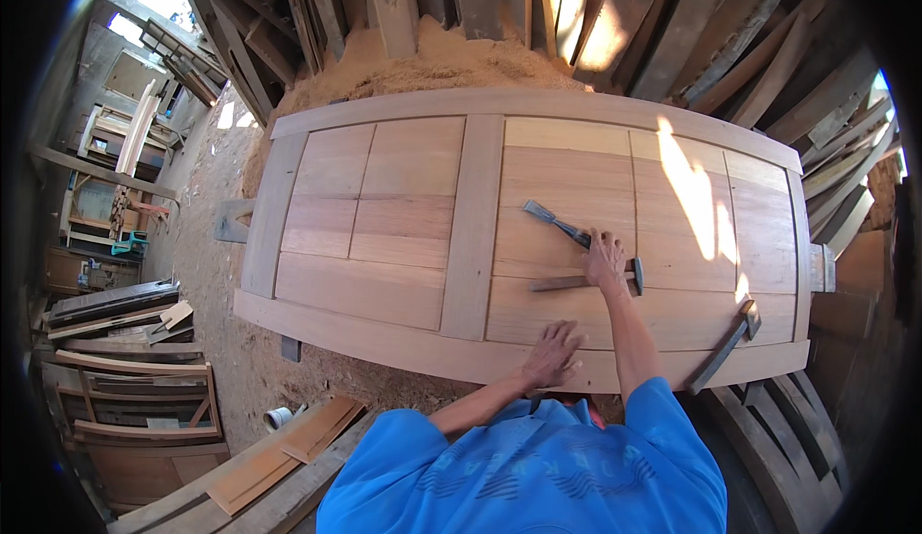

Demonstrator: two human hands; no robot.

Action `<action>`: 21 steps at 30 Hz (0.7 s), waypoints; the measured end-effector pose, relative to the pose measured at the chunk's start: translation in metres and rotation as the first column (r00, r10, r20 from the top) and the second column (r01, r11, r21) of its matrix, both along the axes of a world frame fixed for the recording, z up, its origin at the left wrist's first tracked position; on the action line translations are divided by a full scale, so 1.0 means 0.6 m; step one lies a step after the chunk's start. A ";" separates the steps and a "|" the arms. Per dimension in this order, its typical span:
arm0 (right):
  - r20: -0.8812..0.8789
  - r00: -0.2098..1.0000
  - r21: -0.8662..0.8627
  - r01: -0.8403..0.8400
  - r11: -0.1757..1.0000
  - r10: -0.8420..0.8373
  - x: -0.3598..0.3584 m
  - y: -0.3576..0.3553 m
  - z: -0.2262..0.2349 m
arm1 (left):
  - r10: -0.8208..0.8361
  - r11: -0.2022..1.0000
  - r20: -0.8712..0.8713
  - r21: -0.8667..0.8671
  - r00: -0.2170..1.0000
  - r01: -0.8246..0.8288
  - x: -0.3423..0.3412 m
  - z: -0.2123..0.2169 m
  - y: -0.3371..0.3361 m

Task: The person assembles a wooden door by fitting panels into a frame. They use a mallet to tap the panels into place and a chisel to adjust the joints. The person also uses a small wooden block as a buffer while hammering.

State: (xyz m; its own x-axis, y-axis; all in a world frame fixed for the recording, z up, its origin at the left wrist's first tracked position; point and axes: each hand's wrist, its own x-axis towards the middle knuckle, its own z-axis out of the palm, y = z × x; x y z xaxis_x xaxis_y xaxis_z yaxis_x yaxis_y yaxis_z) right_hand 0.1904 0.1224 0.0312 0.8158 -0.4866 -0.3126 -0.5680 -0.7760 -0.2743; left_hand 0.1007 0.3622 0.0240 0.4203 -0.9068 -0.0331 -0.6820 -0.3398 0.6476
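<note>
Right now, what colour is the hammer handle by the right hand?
Brown; the hammer handle shows best in the head view.

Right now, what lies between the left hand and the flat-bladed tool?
In the head view, the hammer's handle lies between the left hand and the flat-bladed tool, with bare wooden panel on either side.

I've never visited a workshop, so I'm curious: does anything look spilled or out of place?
Loose sawdust lies heaped beyond the wooden panel, looking spilled, though that may be ordinary here. A dark bar-shaped tool lies aslant near the panel's near right corner, out of line with its straight edges.
</note>
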 end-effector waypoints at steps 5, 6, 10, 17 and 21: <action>-0.097 0.995 -0.113 0.019 0.993 -0.030 0.020 0.042 -0.006 | 0.085 0.969 0.135 0.221 0.987 -0.113 0.125 -0.011 0.119; -0.136 0.990 -0.063 0.015 0.998 -0.023 0.019 0.052 0.004 | 0.062 0.948 0.148 0.300 0.987 -0.105 0.147 -0.009 0.137; 0.082 0.988 0.080 0.126 0.989 -0.132 -0.062 0.104 0.007 | -0.071 0.951 0.145 0.310 0.987 0.023 0.188 -0.042 0.176; 0.008 0.825 0.204 0.552 0.809 -0.565 -0.287 0.215 0.046 | -0.220 0.887 0.123 0.438 0.968 0.146 0.216 -0.028 0.134; 0.094 0.771 0.161 0.613 0.774 -0.630 -0.405 0.254 0.031 | -0.333 0.833 0.077 0.491 0.940 0.255 0.229 -0.009 0.116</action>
